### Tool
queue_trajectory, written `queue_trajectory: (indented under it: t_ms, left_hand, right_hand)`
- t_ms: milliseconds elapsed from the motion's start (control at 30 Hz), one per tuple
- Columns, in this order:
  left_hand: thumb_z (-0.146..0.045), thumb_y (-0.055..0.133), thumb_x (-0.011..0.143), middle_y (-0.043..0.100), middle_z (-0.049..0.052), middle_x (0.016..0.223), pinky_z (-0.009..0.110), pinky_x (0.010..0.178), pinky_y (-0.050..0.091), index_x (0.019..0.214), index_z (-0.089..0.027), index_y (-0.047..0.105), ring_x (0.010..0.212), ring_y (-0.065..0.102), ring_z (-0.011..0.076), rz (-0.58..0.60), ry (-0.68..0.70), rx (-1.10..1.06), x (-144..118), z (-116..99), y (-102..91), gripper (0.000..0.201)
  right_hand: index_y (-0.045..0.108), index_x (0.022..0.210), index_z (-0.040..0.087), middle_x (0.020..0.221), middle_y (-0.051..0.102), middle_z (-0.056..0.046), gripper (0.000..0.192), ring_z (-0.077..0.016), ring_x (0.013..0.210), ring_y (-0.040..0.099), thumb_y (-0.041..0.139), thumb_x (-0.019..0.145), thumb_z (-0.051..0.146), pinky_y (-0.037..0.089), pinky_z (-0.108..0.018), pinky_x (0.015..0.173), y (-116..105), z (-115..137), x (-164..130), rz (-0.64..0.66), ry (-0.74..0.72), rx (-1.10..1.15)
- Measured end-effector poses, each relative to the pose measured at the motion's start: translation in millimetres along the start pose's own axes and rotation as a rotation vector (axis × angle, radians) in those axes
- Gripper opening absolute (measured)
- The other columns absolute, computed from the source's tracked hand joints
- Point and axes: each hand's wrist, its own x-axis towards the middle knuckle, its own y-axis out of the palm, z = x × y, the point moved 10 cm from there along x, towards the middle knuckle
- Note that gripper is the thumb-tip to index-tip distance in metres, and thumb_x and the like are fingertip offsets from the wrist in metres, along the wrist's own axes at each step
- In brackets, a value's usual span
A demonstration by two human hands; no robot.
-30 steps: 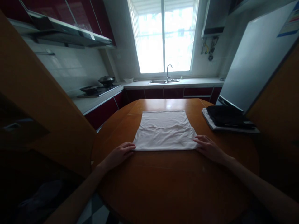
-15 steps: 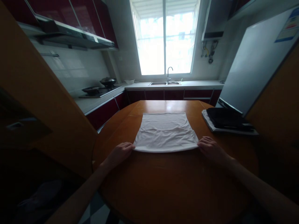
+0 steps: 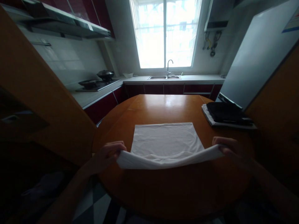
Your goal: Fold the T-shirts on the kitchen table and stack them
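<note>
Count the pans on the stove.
2: a dark pan on the near burner of the stove at left, and a lidded wok behind it. The dim corner could hide more.

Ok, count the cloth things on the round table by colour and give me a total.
White: 2, the white garment gripped by the left hand and right hand, and a light folded piece under the dark one.
Black: 1, the black folded garment.
Total: 3
</note>
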Motion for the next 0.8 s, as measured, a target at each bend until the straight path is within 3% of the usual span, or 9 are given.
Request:
queue_trajectory:
  t_ms: [133, 200, 267, 400, 500, 600, 800]
  left_hand:
    - [-0.045, 0.050, 0.091, 0.069, 0.005, 0.093, 0.025, 0.068, 0.049, 0.099, -0.018, 0.066, 0.079, 0.062, 0.0176, -0.293, -0.103, -0.033, 20, 27, -23.8, 0.032]
    - [-0.047, 0.052, 0.089, 0.070, 0.005, 0.095, 0.025, 0.068, 0.050, 0.101, -0.018, 0.066, 0.080, 0.063, 0.0183, -0.436, -0.159, -0.042, 36, 45, -35.1, 0.034]
    - [-0.048, 0.053, 0.087, 0.070, 0.005, 0.090, 0.026, 0.066, 0.050, 0.100, -0.017, 0.066, 0.077, 0.063, 0.0182, -0.504, -0.192, -0.054, 57, 64, -38.3, 0.036]
    - [-0.050, 0.057, 0.081, 0.070, 0.005, 0.083, 0.029, 0.068, 0.050, 0.094, -0.017, 0.068, 0.075, 0.065, 0.0203, -0.421, -0.244, 0.005, 100, 109, -19.7, 0.037]
    - [-0.054, 0.058, 0.078, 0.073, 0.007, 0.085, 0.033, 0.074, 0.051, 0.087, -0.019, 0.070, 0.081, 0.068, 0.0240, -0.360, -0.280, 0.077, 114, 140, -5.2, 0.038]
    - [-0.055, 0.057, 0.081, 0.075, 0.008, 0.091, 0.033, 0.079, 0.051, 0.091, -0.018, 0.071, 0.087, 0.069, 0.0253, -0.357, -0.283, 0.069, 116, 157, -3.5, 0.040]
    - [-0.054, 0.056, 0.083, 0.075, 0.008, 0.091, 0.032, 0.075, 0.051, 0.092, -0.018, 0.071, 0.084, 0.068, 0.0242, -0.368, -0.280, 0.051, 129, 166, -14.1, 0.041]
  right_hand:
    - [0.064, 0.076, 0.023, 0.069, 0.060, -0.001, 0.022, -0.0161, 0.063, 0.053, 0.053, 0.087, 0.039, 0.042, -0.026, 0.055, -19, -14, 39, -0.189, 0.062, -0.010]
    - [0.067, 0.077, 0.021, 0.070, 0.063, -0.001, 0.021, -0.0171, 0.066, 0.056, 0.056, 0.081, 0.038, 0.043, -0.026, 0.058, -25, -34, 64, -0.279, 0.118, -0.018]
    - [0.070, 0.079, 0.018, 0.072, 0.067, -0.003, 0.025, -0.0182, 0.068, 0.058, 0.057, 0.076, 0.040, 0.043, -0.027, 0.059, -24, -61, 88, -0.343, 0.191, -0.008]
    - [0.073, 0.078, 0.014, 0.072, 0.070, -0.006, 0.027, -0.0199, 0.069, 0.062, 0.062, 0.068, 0.037, 0.045, -0.028, 0.060, 3, -124, 118, -0.325, 0.378, 0.012]
    - [0.073, 0.073, 0.014, 0.072, 0.072, -0.008, 0.023, -0.0203, 0.068, 0.063, 0.064, 0.067, 0.034, 0.045, -0.028, 0.060, 24, -158, 121, -0.283, 0.465, 0.018]
    - [0.074, 0.077, 0.013, 0.076, 0.073, -0.009, 0.025, -0.0208, 0.070, 0.064, 0.065, 0.070, 0.035, 0.046, -0.028, 0.061, 27, -175, 120, -0.288, 0.482, 0.039]
    - [0.074, 0.083, 0.013, 0.081, 0.075, -0.010, 0.026, -0.0212, 0.074, 0.066, 0.065, 0.072, 0.034, 0.048, -0.027, 0.062, 16, -192, 135, -0.301, 0.485, 0.051]
